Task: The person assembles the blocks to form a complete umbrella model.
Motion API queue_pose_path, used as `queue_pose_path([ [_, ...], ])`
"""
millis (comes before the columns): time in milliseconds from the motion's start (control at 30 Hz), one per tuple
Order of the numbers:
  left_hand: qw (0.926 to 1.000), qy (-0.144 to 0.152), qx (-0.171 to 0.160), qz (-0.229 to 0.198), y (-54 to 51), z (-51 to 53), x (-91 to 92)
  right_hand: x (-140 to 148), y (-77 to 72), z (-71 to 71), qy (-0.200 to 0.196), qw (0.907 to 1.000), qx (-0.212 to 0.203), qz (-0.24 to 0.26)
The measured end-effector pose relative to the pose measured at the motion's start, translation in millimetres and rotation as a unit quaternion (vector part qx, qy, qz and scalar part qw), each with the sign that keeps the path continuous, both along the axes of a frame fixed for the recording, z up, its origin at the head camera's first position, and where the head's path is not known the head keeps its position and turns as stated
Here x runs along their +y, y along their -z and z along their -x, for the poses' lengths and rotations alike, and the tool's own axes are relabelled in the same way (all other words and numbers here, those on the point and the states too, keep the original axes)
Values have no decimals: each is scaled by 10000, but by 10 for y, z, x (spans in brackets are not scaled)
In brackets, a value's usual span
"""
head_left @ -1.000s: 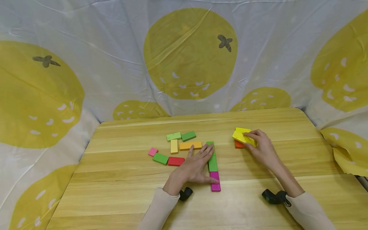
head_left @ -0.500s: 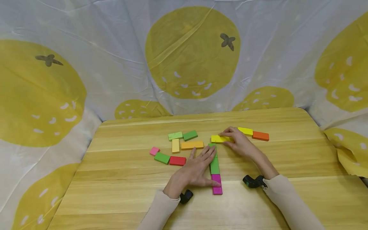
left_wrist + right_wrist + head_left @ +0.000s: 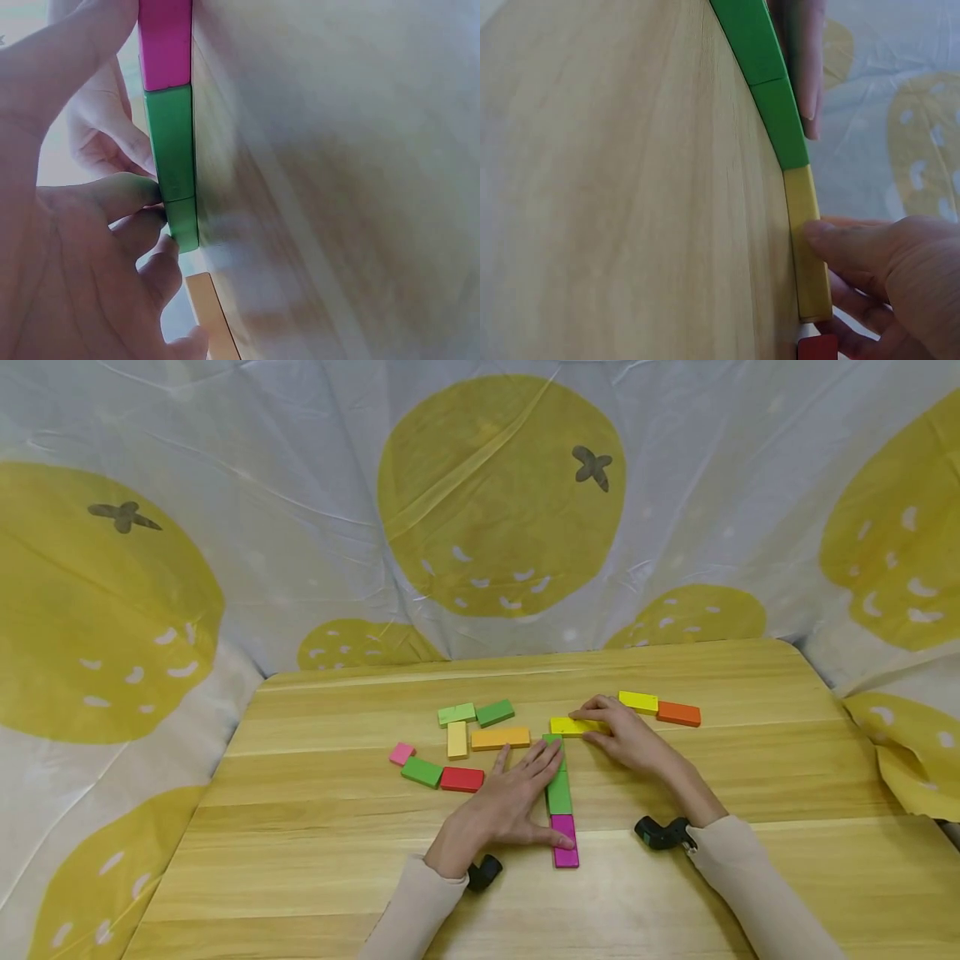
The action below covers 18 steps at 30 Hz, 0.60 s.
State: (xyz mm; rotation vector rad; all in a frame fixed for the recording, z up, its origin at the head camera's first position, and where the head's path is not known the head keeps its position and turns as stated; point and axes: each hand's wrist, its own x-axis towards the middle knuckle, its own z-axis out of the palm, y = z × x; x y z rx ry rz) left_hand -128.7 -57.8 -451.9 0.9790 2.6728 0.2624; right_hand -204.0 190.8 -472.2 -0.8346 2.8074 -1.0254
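Observation:
A column of two green blocks and a magenta block runs down the middle of the table. The left hand lies spread over it, fingertips on the upper green block and thumb on the magenta one. At the column's top end lies a yellow block, pinched by the right hand between thumb and fingers. In the right wrist view that yellow block meets the end of the green blocks. An orange-yellow block lies by the left fingertips.
Left of the column are light green, green, pale yellow, pink, green and red blocks. Behind the right hand, another yellow block touches an orange-red one. A patterned cloth hangs behind the table.
The right hand has moved left with one yellow block, from the pile at the right to the column's top end. The other yellow block and the orange-red one now lie end to end.

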Motion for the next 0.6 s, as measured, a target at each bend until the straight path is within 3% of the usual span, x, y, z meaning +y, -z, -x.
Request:
queue_pose_path([
  [600, 10000, 39, -5, 0, -8, -3, 5, 17, 40, -1, -61, 9999, 32, 77],
])
